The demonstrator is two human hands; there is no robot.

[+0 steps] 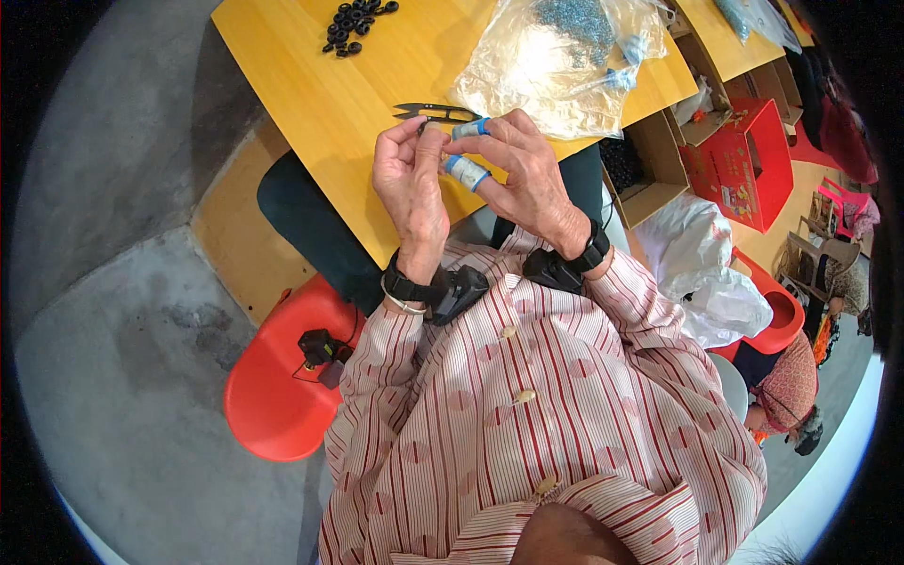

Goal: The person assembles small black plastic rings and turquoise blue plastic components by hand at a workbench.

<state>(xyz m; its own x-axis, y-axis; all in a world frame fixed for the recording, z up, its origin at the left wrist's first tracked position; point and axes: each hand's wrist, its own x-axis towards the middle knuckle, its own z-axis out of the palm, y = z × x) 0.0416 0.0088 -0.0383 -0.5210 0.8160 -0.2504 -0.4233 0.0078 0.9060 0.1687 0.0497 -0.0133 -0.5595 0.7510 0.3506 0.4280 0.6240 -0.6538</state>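
1 small dark piece [423,127] was pinched by the left hand [414,184], judged light, firm, best edge-held; the grip of the right hand [529,174] could not be told.

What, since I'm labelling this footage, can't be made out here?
All in the head view:
- What, if anything, the left hand pinches: hidden by its fingers.
- Handle end of the black snips: partly behind the right hand.
- Far end of the clear plastic bag: cut off by the upper edge.
- Single blue bits there: too small.
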